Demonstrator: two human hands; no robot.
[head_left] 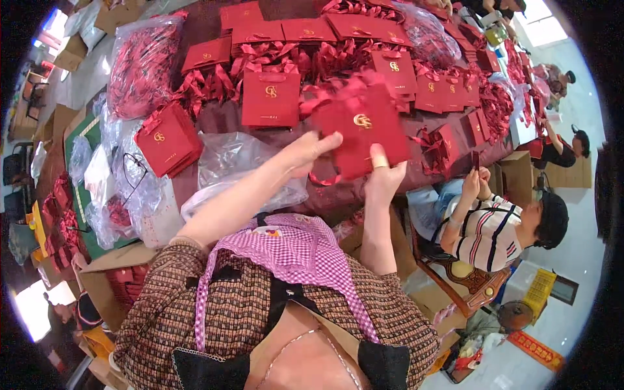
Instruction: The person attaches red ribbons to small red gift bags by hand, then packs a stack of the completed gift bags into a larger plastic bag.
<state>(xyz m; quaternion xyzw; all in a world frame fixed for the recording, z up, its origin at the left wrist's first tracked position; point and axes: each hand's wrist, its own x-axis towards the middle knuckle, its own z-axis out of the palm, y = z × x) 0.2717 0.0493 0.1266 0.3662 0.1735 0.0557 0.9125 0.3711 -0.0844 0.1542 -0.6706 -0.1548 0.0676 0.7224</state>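
Observation:
In front of me I hold up a red paper gift bag (pixel 364 140) with a gold emblem and red ribbon at its top; its upper part is smeared by motion. My right hand (pixel 388 179) grips the lower edge, thumb flat on the front and a pale band round that thumb. At the left side, my left hand (pixel 312 151) closes on the bag's edge, fingers partly hidden behind it. Whether more bags lie behind the front one, I cannot tell. Just beyond stands another red gift bag (pixel 270 104), and a small stack of red bags (pixel 169 140) lies farther left.
Crumpled clear plastic (pixel 234 162) lies on the dark red tablecloth (pixel 218 123) near my left forearm. A plastic sack of red ribbons (pixel 144 68) sits at the far left. Rows of red bags (pixel 305 30) line the back. A person in a striped top (pixel 484 231) sits at the right.

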